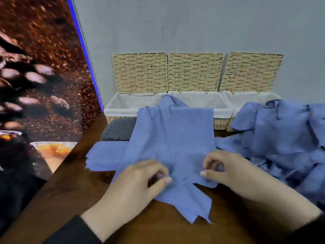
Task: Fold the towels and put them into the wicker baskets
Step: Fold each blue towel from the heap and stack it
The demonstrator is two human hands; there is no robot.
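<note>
Both hands low, side by side; left (139,180) and right (226,169) (fingers curled, pinching)

Three wicker baskets (140,110), two hands (139,180).

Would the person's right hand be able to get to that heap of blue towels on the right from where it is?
Probably yes. The right hand pinches the spread towel, and the heap of towels lies right beside it with nothing between; it would need to let go first.
</note>
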